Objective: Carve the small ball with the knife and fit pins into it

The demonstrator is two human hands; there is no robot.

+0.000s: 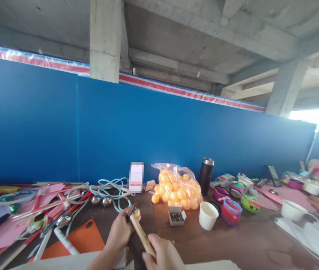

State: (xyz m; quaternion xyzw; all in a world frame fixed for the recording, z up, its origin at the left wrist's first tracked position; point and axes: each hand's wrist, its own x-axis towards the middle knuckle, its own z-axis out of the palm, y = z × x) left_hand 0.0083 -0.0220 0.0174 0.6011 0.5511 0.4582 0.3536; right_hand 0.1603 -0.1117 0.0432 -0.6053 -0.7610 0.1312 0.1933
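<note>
My right hand (163, 253) is closed around the lower part of a wooden-handled hammer (141, 234). The handle slants up and left, and its dark head is partly seen by my left fingers. My left hand (121, 228) is closed, with its fingertips at a shiny metal ball (137, 213) that carries orange reflections. Part of that ball is behind the fingers and the hammer. Right of the hands stands a small open box of little metal pieces (176, 216). Behind it lies a clear plastic bag of orange balls (176, 187).
A white paper cup (208, 215), a red-and-blue round container (231, 212) and a black bottle (206, 176) stand to the right. Sticks, papers and an orange sheet (82, 238) crowd the left. A phone (136, 177) leans near the blue partition (148, 123). At far right shows another person's hand (318, 206).
</note>
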